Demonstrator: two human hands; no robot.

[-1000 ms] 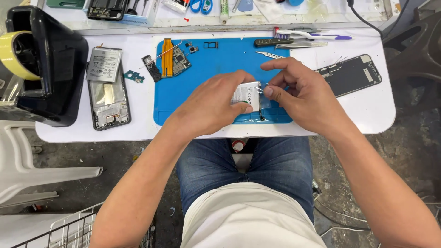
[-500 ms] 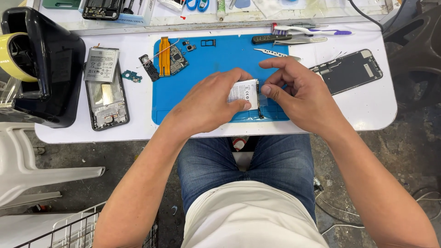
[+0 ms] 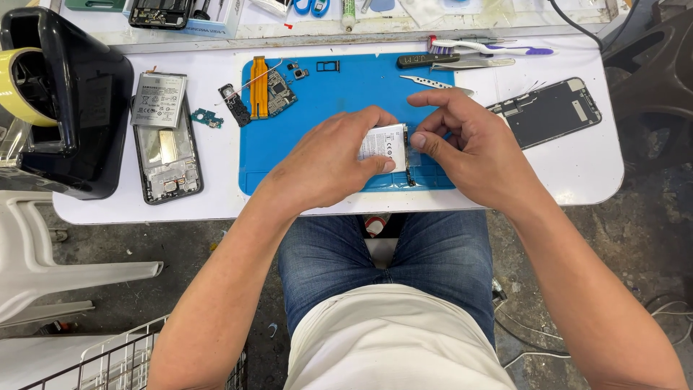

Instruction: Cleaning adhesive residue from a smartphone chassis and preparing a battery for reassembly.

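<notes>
While both hands meet over the blue repair mat [image 3: 339,101], a white phone battery [image 3: 385,142] sits between them near the mat's front edge. Left hand [image 3: 328,162]: fingers closed on the battery's left side. Right hand [image 3: 465,148]: thumb and fingertips pinching the battery's right edge. Also on the white table [image 3: 577,173]: opened phone body [image 3: 167,162] with second battery [image 3: 158,100] at left, detached screen [image 3: 548,112] at right, tweezers [image 3: 437,84], toothbrush [image 3: 494,48], circuit board [image 3: 278,90].

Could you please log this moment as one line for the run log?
left hand: holds white battery | right hand: pinches its right edge | under them: blue mat | nearby: tweezers
</notes>
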